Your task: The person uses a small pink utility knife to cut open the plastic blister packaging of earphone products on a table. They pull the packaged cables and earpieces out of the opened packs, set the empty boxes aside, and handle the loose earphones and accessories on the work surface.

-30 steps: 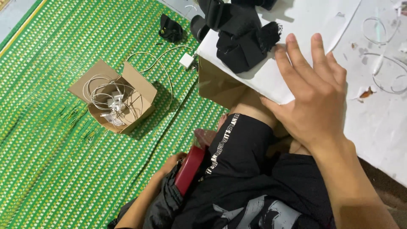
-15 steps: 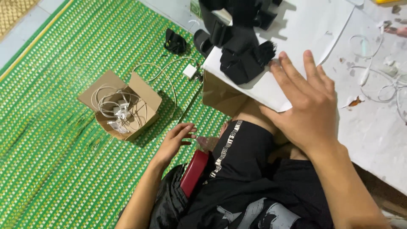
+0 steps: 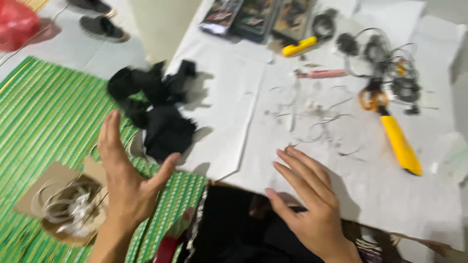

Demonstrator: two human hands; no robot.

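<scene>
- Left hand (image 3: 127, 187) fingers spread apart, empty, raised just beside the black cloth pile (image 3: 156, 109) at the counter (image 3: 390, 190) edge.
- Right hand (image 3: 312, 204) fingers splayed flat on the counter's white paper.
- Cardboard box (image 3: 63, 204) of white cables sits on the green mat (image 3: 44, 122) below.

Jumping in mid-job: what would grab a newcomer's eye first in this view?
The bright green striped mat at left, with an open cardboard box of white cables on it. Next, the black cloth pile at the white table's left edge, and the yellow-handled tool at right. The left hand is raised open above the mat; the right hand lies flat on the table's near edge.
</scene>
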